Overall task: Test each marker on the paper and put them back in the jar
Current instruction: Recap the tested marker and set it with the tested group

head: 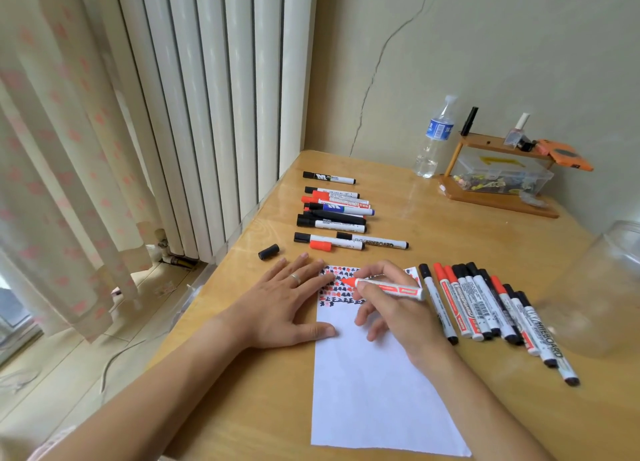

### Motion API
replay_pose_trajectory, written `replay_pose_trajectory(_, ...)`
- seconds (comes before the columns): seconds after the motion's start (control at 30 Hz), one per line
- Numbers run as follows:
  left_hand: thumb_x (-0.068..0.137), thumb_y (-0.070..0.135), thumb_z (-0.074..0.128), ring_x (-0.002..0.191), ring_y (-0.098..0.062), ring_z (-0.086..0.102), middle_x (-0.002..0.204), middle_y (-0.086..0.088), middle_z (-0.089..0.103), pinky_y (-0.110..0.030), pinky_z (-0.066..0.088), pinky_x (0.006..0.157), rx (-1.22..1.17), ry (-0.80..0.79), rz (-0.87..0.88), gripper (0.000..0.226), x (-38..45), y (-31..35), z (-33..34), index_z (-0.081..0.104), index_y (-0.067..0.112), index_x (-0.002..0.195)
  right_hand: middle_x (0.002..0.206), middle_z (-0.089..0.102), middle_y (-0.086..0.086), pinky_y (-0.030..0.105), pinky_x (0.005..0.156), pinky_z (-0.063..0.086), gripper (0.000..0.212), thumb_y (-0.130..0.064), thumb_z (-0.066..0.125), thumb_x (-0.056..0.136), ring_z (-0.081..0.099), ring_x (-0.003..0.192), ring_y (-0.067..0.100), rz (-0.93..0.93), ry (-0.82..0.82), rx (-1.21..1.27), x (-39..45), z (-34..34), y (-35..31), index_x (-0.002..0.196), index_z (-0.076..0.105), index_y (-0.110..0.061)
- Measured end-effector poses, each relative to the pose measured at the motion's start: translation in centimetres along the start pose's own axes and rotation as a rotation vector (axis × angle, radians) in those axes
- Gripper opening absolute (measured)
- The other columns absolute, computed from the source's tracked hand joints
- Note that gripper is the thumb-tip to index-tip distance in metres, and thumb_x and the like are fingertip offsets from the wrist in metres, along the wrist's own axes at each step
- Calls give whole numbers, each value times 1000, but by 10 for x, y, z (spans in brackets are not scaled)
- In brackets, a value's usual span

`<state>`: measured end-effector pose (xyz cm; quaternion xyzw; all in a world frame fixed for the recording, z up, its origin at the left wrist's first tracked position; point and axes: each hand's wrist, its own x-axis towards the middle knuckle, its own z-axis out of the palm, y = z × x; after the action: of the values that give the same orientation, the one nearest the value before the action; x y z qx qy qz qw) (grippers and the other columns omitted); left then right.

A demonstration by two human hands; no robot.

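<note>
1. A pale curtain (59,170) with pink marks hangs at the far left, and white radiator columns (207,107) stand beside it at about 11 o'clock from the paper
2. A loose black cap (268,252) lies on the wooden table (263,391), just beyond the left hand at its 12 o'clock
3. The left hand (287,305) lies flat with fingers spread and straight, a ring on one finger, its fingertips and thumb pressing on the left edge of the paper (377,384)
4. At 12 o'clock from the paper a group of capped markers (336,211) lies in a loose stack, with a loose red cap (320,245) at its near edge
5. The top of the paper bears rows of red and black test marks (337,286)
6. The right hand (394,308) pinches an uncapped red marker (388,285) between thumb and fingers, its tip on the marks, pointing to 9 o'clock
7. At 3 o'clock from the paper a row of markers (491,308) lies side by side
8. A water bottle (436,138) and a wooden rack (498,180) stand at 1 o'clock
9. The clear jar (602,287) sits at the right edge, just beside the row
</note>
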<state>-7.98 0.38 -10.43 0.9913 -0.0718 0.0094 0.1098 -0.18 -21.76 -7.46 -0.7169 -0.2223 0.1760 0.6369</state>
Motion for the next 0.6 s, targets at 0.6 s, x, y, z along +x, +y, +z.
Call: replay_pose_trajectory(0.6,84,91,24,156,-12,-16,171,12,1,-52,-6,126,3,-10,1,77,-2,1,-2,8,62,154,59,65,19,33,46,47,15,-17,68,98,58,43,30,7,43,-219,0,13,11,88,60,-8)
